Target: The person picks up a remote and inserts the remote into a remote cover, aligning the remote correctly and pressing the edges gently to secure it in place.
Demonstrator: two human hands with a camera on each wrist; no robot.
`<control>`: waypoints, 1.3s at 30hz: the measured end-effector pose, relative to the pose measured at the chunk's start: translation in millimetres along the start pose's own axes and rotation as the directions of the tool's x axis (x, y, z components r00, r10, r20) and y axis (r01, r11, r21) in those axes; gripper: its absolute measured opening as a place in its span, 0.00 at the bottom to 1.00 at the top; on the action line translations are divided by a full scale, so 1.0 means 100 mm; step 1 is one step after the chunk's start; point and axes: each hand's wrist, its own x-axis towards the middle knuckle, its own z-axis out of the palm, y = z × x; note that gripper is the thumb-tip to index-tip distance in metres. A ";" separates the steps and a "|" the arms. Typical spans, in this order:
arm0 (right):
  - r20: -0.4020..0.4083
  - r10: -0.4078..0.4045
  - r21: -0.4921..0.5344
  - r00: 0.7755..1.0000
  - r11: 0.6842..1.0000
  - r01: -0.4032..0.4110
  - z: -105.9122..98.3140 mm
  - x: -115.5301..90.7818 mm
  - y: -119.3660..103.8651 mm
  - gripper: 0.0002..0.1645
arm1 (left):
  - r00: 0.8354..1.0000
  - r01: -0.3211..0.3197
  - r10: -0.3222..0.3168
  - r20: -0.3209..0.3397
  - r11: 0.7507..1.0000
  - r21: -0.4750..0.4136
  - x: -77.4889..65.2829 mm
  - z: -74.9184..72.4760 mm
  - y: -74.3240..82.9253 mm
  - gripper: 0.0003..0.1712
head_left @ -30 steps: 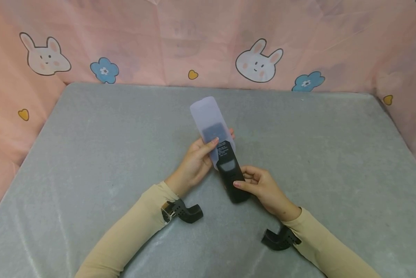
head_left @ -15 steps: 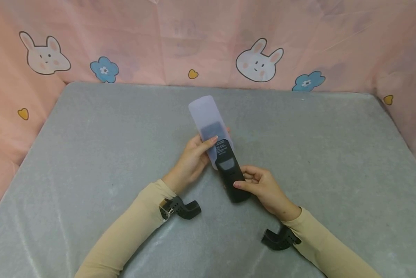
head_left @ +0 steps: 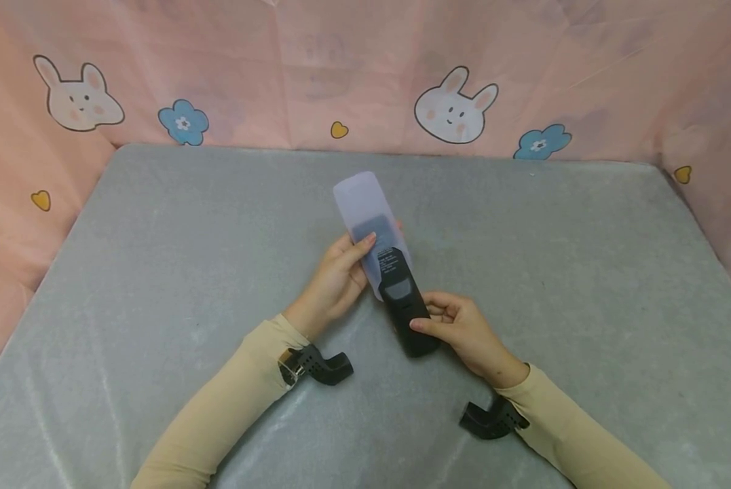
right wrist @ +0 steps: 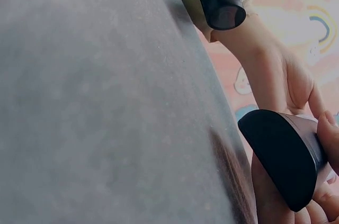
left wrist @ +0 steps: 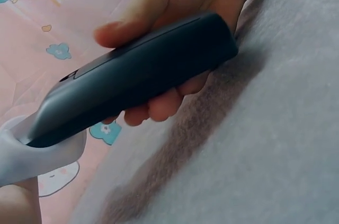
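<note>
A black remote control (head_left: 406,305), its back with printed label facing up, sits partly inside a translucent whitish sleeve (head_left: 359,193). Its upper part shows dimly through the sleeve, while the lower part is bare. My left hand (head_left: 334,278) holds the sleeve around the remote, thumb on top and most fingers hidden beneath. At the bare lower end, my right hand (head_left: 463,333) grips the remote between thumb and fingers. The left wrist view shows the remote (left wrist: 132,75) tilted above the table, entering the sleeve's mouth (left wrist: 47,155). In the right wrist view its blunt end (right wrist: 280,155) faces the camera.
A grey cloth-covered table (head_left: 188,272) lies under both hands. Behind it hangs a pink curtain (head_left: 371,75) with rabbits and flowers. Black wrist cameras, one on the left wrist (head_left: 325,367) and one on the right wrist (head_left: 493,419), stick out above the table.
My left hand has shifted slightly up and left, its thumb sliding a little along the sleeve. The sleeve has moved only slightly; the right hand and the remote's lower end stay nearly still.
</note>
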 end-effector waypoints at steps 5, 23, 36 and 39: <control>0.000 -0.016 0.003 1.000 1.000 0.016 -0.01 0.01 0.01 0.21 | 1.000 -0.002 0.002 0.027 1.000 0.005 -0.01 0.01 -0.02 0.24; -0.001 -0.030 -0.008 1.000 1.000 0.030 0.00 0.01 0.01 0.23 | 0.999 0.004 -0.004 0.045 1.000 -0.010 -0.01 0.01 -0.05 0.24; -0.012 -0.013 -0.013 1.000 1.000 0.013 0.01 0.01 0.00 0.23 | 0.999 -0.004 0.002 0.038 0.999 0.037 -0.02 0.00 -0.07 0.24; -0.010 -0.028 -0.008 1.000 1.000 0.028 0.00 0.01 0.01 0.22 | 0.999 -0.009 0.006 0.038 0.997 0.083 -0.02 -0.01 -0.08 0.23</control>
